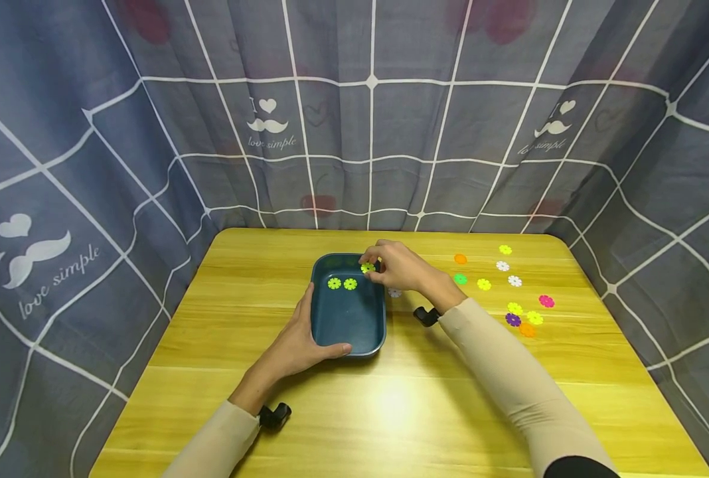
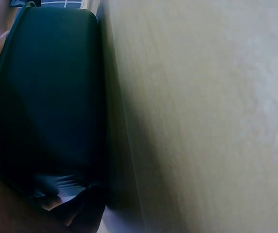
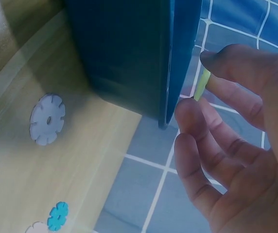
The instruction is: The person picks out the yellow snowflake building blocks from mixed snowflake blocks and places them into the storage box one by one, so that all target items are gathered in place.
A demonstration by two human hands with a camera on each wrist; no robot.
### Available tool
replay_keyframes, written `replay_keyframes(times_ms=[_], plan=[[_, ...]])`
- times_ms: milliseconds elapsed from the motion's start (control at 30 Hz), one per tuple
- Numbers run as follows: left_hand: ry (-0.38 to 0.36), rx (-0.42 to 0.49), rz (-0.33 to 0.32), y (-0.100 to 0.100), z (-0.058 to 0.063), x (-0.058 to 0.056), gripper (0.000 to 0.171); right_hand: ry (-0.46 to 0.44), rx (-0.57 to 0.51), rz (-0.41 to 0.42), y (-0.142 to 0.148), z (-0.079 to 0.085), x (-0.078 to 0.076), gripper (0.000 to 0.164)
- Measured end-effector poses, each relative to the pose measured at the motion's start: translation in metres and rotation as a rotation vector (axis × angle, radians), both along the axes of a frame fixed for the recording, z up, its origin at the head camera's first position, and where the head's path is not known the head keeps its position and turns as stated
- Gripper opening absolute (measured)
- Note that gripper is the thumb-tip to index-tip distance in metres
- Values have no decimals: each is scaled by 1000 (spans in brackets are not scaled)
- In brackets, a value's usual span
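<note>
A blue plastic tray stands on the table, with two yellow-green snowflake discs lying side by side in it. My left hand holds the tray at its near left corner, the thumb along the near edge and the fingers by the left side. In the left wrist view the tray's wall hides part of the fingers. Over the tray's far right corner, my right hand pinches another yellow-green snowflake disc between thumb and fingertips, seen edge-on in the right wrist view.
A white snowflake disc lies close to the tray's right side. Farther right several loose discs are scattered, among them a green one, a pink one and a purple one. A grey curtain hangs behind the table.
</note>
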State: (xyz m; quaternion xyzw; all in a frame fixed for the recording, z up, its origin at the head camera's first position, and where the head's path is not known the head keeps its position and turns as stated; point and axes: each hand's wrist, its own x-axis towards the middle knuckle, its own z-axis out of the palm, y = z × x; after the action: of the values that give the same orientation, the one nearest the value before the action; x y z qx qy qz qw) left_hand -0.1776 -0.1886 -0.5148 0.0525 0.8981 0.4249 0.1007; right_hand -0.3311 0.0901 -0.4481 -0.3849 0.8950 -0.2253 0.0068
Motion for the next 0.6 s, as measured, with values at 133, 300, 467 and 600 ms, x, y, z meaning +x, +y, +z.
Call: replay_keyframes(times_ms=[133, 300, 467, 600], plan=[[-3, 4, 3, 0, -1, 0, 158, 2, 2, -8, -1, 0, -1, 31], [-3, 1, 2, 0, 0, 0, 158, -5, 2, -17, -1, 0, -1, 31], [0, 4, 0, 0, 0, 0, 158, -6, 16, -26, -1, -3, -2, 31], [3, 9, -1, 0, 1, 1, 158, -10, 33, -29, 0, -4, -3, 36]])
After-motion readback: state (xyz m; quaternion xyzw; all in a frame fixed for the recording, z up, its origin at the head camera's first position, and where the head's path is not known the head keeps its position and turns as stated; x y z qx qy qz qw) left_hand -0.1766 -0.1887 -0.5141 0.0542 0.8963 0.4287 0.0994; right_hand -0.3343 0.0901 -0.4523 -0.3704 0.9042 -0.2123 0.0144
